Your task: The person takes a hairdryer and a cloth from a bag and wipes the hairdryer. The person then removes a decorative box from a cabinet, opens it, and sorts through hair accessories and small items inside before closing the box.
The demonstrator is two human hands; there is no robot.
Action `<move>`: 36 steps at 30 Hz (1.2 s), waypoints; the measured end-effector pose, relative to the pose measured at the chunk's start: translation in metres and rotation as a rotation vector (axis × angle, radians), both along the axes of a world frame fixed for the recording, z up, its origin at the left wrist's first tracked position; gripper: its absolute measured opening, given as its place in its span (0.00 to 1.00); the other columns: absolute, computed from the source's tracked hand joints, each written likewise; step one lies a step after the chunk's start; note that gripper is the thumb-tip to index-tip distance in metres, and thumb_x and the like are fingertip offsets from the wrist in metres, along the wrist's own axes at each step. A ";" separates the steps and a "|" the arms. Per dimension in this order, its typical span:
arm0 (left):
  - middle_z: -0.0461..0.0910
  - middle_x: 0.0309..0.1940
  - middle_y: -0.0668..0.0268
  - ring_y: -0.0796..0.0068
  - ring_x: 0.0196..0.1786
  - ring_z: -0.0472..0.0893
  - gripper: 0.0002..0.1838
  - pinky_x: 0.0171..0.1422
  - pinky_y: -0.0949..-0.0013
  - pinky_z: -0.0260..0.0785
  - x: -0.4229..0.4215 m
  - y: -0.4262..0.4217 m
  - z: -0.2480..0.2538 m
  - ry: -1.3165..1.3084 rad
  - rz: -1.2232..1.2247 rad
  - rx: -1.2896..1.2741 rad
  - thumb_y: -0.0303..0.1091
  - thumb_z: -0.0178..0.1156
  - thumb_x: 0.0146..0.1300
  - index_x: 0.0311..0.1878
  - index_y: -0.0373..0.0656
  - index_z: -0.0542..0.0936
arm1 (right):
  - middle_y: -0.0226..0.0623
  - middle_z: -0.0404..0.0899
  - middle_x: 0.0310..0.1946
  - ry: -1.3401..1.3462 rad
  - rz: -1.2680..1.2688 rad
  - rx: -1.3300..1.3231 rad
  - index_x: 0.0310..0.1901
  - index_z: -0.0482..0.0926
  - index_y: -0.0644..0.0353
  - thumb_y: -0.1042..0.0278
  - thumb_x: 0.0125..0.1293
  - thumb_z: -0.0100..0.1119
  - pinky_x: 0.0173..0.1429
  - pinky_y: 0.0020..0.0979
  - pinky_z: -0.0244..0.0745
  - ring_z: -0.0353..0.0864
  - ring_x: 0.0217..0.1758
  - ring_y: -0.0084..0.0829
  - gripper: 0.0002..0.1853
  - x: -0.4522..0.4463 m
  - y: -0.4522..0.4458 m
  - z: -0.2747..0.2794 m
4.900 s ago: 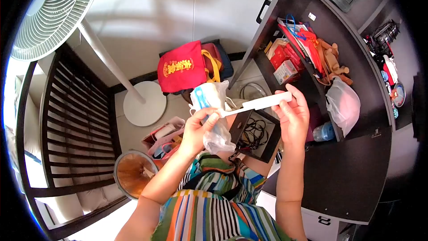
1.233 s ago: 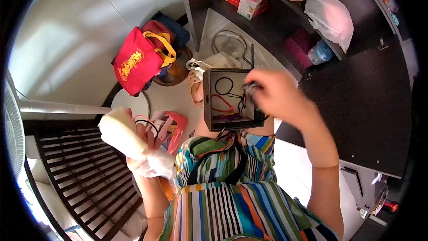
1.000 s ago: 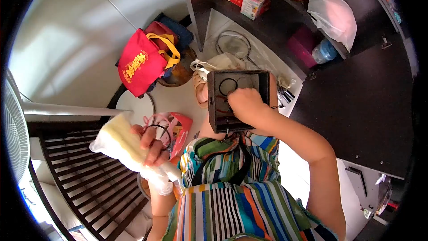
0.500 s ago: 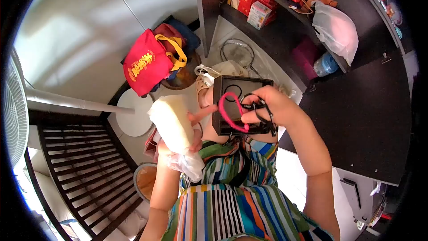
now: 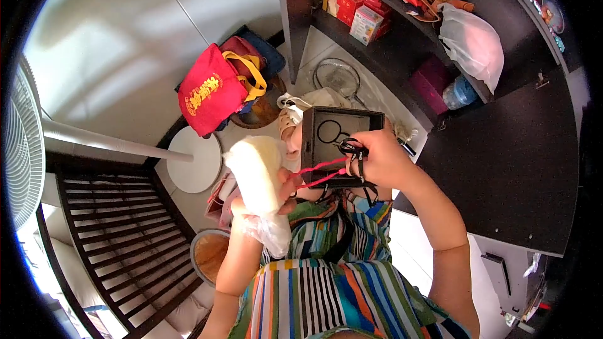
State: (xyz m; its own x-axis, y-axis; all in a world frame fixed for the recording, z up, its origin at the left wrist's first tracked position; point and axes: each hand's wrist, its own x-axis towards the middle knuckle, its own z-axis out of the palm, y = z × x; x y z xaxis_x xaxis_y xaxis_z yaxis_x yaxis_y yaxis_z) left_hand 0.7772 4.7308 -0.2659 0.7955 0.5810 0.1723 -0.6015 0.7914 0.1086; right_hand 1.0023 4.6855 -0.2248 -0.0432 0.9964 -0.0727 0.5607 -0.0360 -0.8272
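Observation:
A pale yellow roll (image 5: 256, 172) in a clear plastic bag is in my left hand (image 5: 286, 189), whose fingers are wrapped round it. Between my two hands a pink hair tie (image 5: 326, 164) is stretched; its left end is at my left fingers. My right hand (image 5: 384, 160) is closed on the other end, together with a bunch of black elastic bands (image 5: 353, 149). Below them a black open box (image 5: 307, 144) rests at my lap, with a black round hair tie (image 5: 328, 130) inside. My right hand covers the box's right side.
At the right stands a dark cabinet (image 5: 496, 169) with an open shelf holding boxes and a white plastic bag (image 5: 471, 44). A red bag (image 5: 210, 91) lies by the wall. At left are a standing fan (image 5: 25, 150) and a slatted wooden frame (image 5: 119, 213).
The pink hair tie, a loose loop hanging from my right hand before, is now pulled taut between both hands. My left hand and the roll have shifted slightly right.

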 end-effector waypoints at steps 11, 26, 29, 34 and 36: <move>0.64 0.33 0.64 0.68 0.42 0.63 0.32 0.28 0.75 0.66 0.000 0.004 -0.008 0.004 -0.074 -0.019 0.30 0.64 0.32 0.46 0.41 0.64 | 0.22 0.70 0.21 0.689 -0.141 -0.371 0.28 0.74 0.62 0.68 0.47 0.63 0.26 0.15 0.58 0.66 0.24 0.12 0.10 -0.009 0.002 0.022; 0.60 0.25 0.68 0.77 0.28 0.61 0.27 0.28 0.78 0.63 -0.011 0.000 0.013 -0.267 0.043 -0.181 0.26 0.63 0.31 0.40 0.41 0.66 | 0.22 0.67 0.19 0.693 0.123 -0.232 0.37 0.74 0.63 0.71 0.50 0.57 0.21 0.16 0.52 0.59 0.18 0.13 0.11 -0.064 0.017 0.024; 0.59 0.27 0.67 0.77 0.30 0.61 0.30 0.28 0.79 0.61 -0.019 -0.001 0.012 -0.304 0.056 -0.243 0.27 0.62 0.30 0.44 0.40 0.64 | 0.21 0.59 0.12 0.810 -0.017 -0.353 0.29 0.73 0.65 0.72 0.51 0.58 0.18 0.18 0.48 0.55 0.14 0.13 0.06 -0.071 0.017 0.035; 0.60 0.29 0.66 0.77 0.29 0.61 0.29 0.28 0.80 0.59 -0.039 0.001 0.019 -0.205 0.145 -0.002 0.30 0.61 0.30 0.42 0.39 0.65 | 0.27 0.61 0.14 1.040 -0.016 -0.309 0.28 0.72 0.68 0.71 0.53 0.56 0.17 0.21 0.44 0.52 0.13 0.16 0.08 -0.065 0.018 0.042; 0.57 0.21 0.71 0.80 0.25 0.58 0.24 0.23 0.81 0.58 -0.047 -0.002 0.023 -0.125 0.210 -0.070 0.26 0.58 0.29 0.37 0.41 0.65 | 0.29 0.64 0.17 1.055 -0.012 -0.275 0.29 0.72 0.68 0.72 0.53 0.55 0.18 0.21 0.45 0.52 0.13 0.16 0.07 -0.068 0.017 0.042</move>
State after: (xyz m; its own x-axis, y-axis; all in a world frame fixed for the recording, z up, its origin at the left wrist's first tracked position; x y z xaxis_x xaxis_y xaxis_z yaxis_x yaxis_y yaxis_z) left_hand 0.7304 4.7293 -0.2427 0.6311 0.7451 0.2157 -0.7589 0.6507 -0.0274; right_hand 0.9340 4.7024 -0.1832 -0.2052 0.9525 -0.2248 -0.4287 -0.2940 -0.8543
